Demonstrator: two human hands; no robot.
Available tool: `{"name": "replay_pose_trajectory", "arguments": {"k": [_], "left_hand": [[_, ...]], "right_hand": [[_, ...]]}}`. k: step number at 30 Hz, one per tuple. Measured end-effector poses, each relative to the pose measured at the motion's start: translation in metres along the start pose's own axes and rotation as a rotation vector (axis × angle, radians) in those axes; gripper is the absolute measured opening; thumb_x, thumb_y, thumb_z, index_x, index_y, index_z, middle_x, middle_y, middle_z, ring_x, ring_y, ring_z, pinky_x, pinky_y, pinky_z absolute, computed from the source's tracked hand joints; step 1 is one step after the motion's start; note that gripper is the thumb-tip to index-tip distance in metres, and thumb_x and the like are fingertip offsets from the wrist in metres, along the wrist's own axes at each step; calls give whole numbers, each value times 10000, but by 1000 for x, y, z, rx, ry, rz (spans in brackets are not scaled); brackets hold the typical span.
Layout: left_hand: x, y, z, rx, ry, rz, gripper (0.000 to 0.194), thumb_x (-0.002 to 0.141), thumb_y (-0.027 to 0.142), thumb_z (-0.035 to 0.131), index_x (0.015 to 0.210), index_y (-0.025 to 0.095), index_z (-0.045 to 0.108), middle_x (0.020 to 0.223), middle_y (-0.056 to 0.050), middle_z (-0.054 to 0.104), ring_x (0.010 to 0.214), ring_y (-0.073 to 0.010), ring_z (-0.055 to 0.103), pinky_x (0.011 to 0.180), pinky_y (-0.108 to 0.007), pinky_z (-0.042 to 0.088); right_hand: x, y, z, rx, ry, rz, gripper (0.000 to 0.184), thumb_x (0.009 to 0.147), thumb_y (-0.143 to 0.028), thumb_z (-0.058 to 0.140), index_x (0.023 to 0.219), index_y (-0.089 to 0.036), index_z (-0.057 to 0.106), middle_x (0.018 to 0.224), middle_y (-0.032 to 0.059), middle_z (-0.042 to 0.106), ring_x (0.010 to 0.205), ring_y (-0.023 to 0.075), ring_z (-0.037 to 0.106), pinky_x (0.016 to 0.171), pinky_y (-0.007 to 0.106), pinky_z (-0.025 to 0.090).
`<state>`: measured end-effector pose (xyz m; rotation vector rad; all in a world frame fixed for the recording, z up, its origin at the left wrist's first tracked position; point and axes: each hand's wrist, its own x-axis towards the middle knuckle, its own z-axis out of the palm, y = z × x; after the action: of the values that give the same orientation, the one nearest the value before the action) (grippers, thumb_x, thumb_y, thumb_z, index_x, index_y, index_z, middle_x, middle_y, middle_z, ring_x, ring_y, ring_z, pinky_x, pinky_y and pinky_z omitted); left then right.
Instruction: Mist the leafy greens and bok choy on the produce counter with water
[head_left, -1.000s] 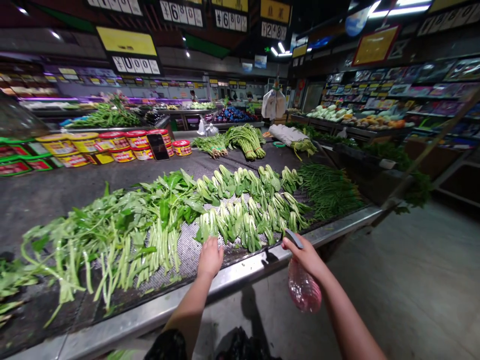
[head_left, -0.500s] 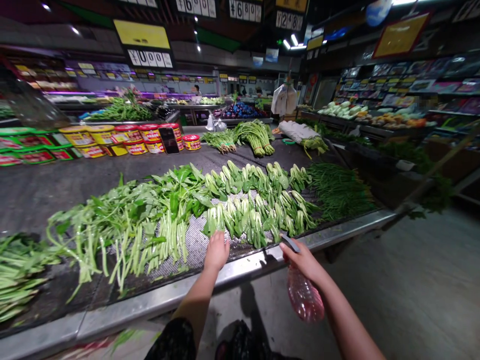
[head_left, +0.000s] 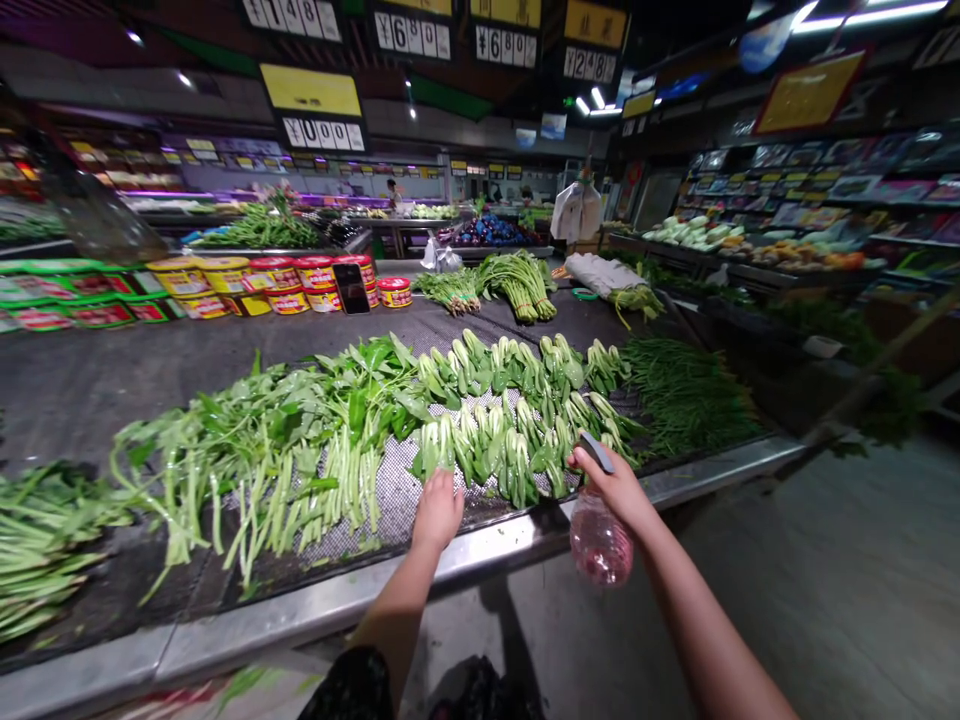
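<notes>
My right hand (head_left: 611, 483) is wrapped round the neck of a clear pink spray bottle (head_left: 600, 545) with a grey trigger head. It holds the bottle upright over the stall's front edge. Two rows of small bok choy (head_left: 516, 455) lie on black-and-white mesh just beyond. My left hand (head_left: 439, 512) rests at the front of the nearest bok choy, fingers stretched forward and partly overlapping its leaves; whether they touch is hard to see. Leafy water spinach (head_left: 300, 440) spreads out to the left of that hand.
A metal rim (head_left: 322, 590) runs along the stall's front. Thin green chives (head_left: 686, 400) lie at the right. Behind are bundled long green stems (head_left: 521, 285), stacked lidded tubs (head_left: 289, 285) and a leaning phone (head_left: 351, 288). Price signs (head_left: 322, 110) hang overhead.
The spray bottle has come up and closer to the bok choy with my right hand, swinging more upright. My left hand stays by the same bok choy. The view has shifted slightly.
</notes>
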<state>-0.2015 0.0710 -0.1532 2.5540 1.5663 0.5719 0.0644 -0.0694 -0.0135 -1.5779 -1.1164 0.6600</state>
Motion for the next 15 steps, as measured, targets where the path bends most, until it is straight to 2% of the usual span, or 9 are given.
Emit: {"name": "replay_pose_trajectory", "arguments": {"k": [3, 7, 11, 15], "left_hand": [[0, -1, 0, -8, 5, 0, 399, 911, 305, 339, 1215, 102, 500, 1261, -152, 550, 1293, -279, 395, 1071, -437, 332], [0, -1, 1, -4, 4, -4, 413, 916, 312, 318, 1218, 99, 503, 1277, -159, 537, 1303, -282, 384, 1072, -421, 335], [0, -2, 2, 2, -2, -2, 427, 915, 322, 313, 1232, 98, 491, 1291, -154, 528, 1306, -285, 381, 1077, -419, 332], [1, -3, 3, -12, 7, -5, 421, 910, 322, 325, 1228, 104, 494, 1286, -152, 534, 1303, -286, 386, 1072, -428, 338]], "right_hand": [[9, 2, 1, 21, 17, 27, 441, 750, -598, 546, 881, -186, 632, 874, 80, 692, 800, 239, 636, 681, 344, 497], [14, 14, 6, 63, 29, 85, 481, 747, -624, 534, 916, -183, 627, 785, 73, 675, 681, 216, 621, 570, 320, 483], [15, 22, 8, 22, 42, 85, 507, 761, -634, 511, 948, -176, 622, 689, 35, 637, 613, 199, 594, 573, 325, 466], [23, 16, 2, 9, 22, 53, 479, 756, -628, 518, 864, -175, 629, 698, 50, 645, 663, 215, 612, 611, 336, 475]]}}
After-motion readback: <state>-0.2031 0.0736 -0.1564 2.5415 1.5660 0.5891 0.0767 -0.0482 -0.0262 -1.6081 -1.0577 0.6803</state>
